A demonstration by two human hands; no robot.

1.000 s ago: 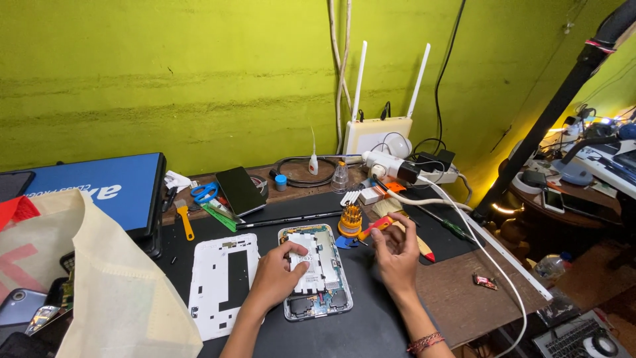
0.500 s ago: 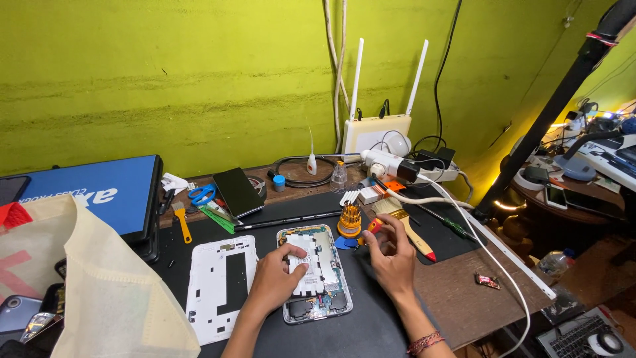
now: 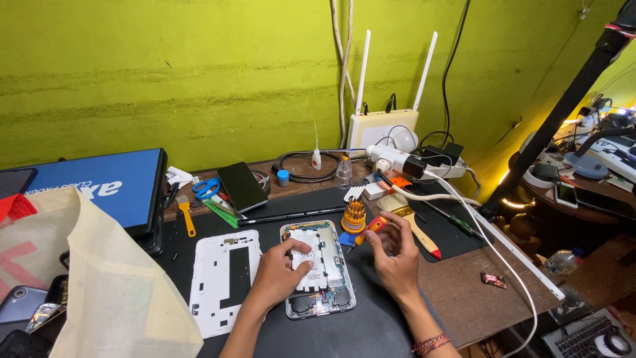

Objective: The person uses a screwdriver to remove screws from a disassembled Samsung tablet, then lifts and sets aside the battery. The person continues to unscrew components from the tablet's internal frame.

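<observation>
Two hands | left hand [image 3: 277, 275] fingers pressed on opened tablet [image 3: 318, 268] | right hand [image 3: 392, 255], 3 o'clock, pinches red-handled screwdriver [image 3: 368, 230]

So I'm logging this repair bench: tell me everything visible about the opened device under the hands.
The opened device is a small tablet lying flat, back cover off, on the black mat. A white battery fills its middle; circuit boards show at the near end, inside a silvery frame. The left hand rests on the battery. Its white back cover lies beside it.
</observation>
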